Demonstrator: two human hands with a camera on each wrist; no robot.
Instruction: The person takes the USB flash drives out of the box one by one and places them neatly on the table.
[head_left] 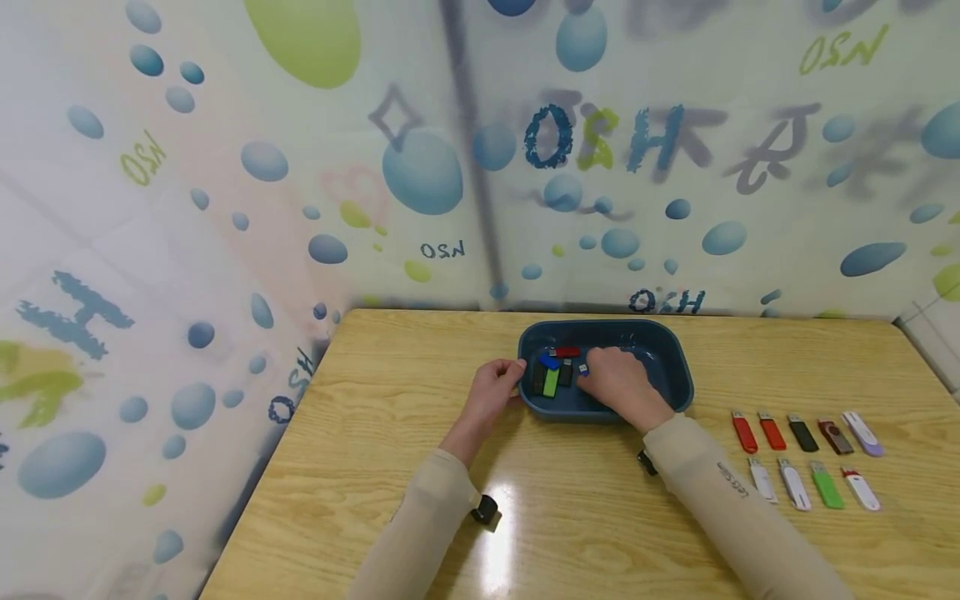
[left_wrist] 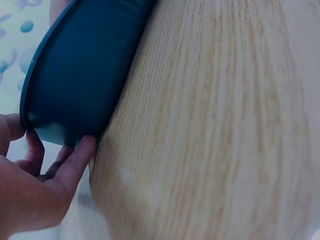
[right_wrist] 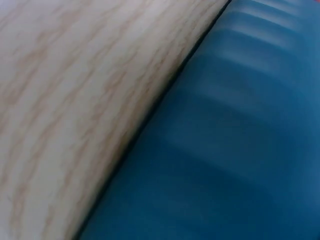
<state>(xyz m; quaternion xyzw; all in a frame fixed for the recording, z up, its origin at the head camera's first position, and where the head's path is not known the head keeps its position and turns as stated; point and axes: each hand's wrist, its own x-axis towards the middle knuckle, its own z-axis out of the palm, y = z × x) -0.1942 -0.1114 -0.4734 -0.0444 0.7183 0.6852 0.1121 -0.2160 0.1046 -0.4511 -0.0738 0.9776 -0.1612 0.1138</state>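
A dark blue plastic bin (head_left: 682, 367) stands near the table's back edge, with several USB sticks inside at its left end. Among them are a red USB stick (head_left: 566, 352), a blue one (head_left: 550, 362) and a green one (head_left: 551, 382). My left hand (head_left: 495, 385) grips the bin's left end, thumb at the rim and fingers against the outer wall, as the left wrist view also shows. Reaching over the front rim, my right hand (head_left: 618, 383) has its fingertips down in the bin, pinching a small blue USB stick (head_left: 582, 370) with its metal plug showing.
On the table's right side lie two rows of USB sticks, including a black one (head_left: 802, 433), a green one (head_left: 827, 486) and a white-and-purple one (head_left: 862, 433). A patterned curtain (head_left: 420, 275) hangs behind the wooden table (head_left: 375, 400) and along its left side.
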